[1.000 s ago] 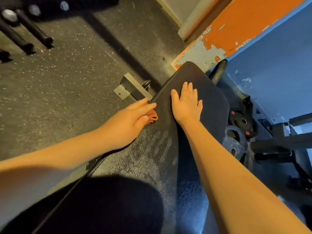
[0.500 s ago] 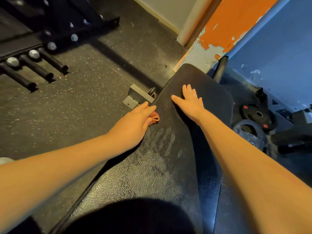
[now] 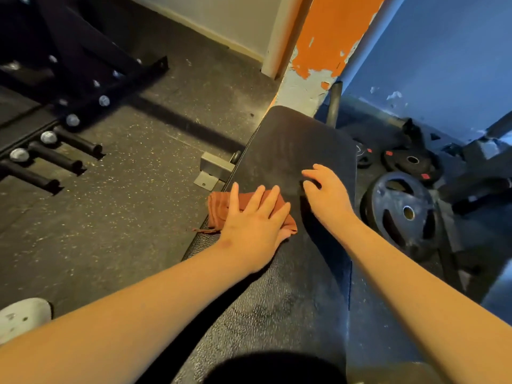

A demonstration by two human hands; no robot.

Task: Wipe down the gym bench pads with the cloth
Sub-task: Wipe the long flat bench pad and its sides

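Flooring (image 3: 124,217) of dark speckled rubber fills the left side of the view. On it stands the bench, whose long black padded surface (image 3: 291,139) runs from the bottom edge of the view up to a rounded far end near a peeling orange pillar (image 3: 327,37). A blue wall (image 3: 443,51) rises to the right of the pillar. A black rack (image 3: 69,151) with round-capped pegs lies along the floor at the far left.

To the right of the surface, a large black weight plate (image 3: 399,214) leans upright, with a smaller plate (image 3: 412,162) lying flat behind it.

Both bare forearms reach in from below. The left hand (image 3: 253,225) lies palm down on the orange cloth (image 3: 219,206), its fingers (image 3: 274,196) straight and spread apart, pressing the cloth onto the surface. The cloth sits at the left edge of the surface, about midway along it, and its bunched left part hangs over that edge.

The right hand (image 3: 328,198) is just beside it, nearer the right edge, arched with its fingers (image 3: 310,173) bent, tips on the pad, holding nothing.

A grey metal bracket (image 3: 214,169) sticks out from under the left edge. A white shoe (image 3: 22,318) shows at the lower left.
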